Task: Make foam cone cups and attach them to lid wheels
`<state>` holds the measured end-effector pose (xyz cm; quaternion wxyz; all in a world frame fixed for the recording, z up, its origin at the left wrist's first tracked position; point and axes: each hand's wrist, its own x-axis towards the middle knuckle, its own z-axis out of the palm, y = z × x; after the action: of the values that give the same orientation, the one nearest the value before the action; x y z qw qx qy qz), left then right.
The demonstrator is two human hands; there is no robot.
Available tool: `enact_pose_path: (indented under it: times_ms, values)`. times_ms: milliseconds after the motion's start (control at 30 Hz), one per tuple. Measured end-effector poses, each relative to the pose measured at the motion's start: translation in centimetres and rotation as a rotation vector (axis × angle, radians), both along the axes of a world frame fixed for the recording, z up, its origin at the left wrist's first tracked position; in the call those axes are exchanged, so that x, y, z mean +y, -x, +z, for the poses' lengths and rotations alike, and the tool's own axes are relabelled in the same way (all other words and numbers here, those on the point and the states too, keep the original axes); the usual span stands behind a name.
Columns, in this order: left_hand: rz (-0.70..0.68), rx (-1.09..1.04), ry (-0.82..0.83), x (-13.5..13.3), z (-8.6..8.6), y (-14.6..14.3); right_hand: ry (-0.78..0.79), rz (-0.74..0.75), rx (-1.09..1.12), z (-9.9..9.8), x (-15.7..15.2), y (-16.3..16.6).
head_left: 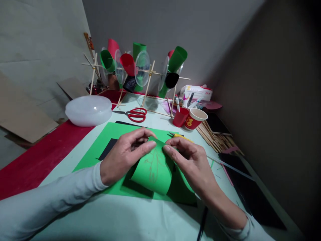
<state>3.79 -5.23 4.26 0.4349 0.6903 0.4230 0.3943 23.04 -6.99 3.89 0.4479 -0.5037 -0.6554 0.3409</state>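
Fingers [144, 148], left and right, are pinching the upper edges, probably the safest hold, of curled green paper [160, 177] bending below them, likely light and crease-prone.

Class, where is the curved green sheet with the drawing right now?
In the head view, the curved green sheet is just below centre, held between the left hand and right hand, over the large flat green sheet.

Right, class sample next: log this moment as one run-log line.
left hand: pinching green piece | right hand: pinching same piece | piece: curved, line drawing visible | underneath: green sheet | beyond: red-handled scissors
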Motion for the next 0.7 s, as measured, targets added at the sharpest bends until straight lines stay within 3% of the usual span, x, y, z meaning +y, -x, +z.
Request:
enact_pose_path:
  times_ms: [100, 167, 433, 700]
  values:
    - [0.006, 0.010, 0.240, -0.4, -0.1, -0.4, 0.007, -0.080, 0.072, -0.3, 0.4, -0.3]
    - [0.044, 0.059, 0.294, -0.7, -0.4, -0.7, 0.018, -0.123, 0.109, -0.5, 0.6, -0.6]
    - [0.109, 0.126, 0.265, -0.8, -1.2, -0.8, 0.050, -0.184, 0.209, -0.9, 1.1, -1.0]
    - [0.027, -0.037, 0.324, -0.5, -1.2, -1.0, 0.052, -0.200, 0.310, -0.7, 1.3, -1.3]
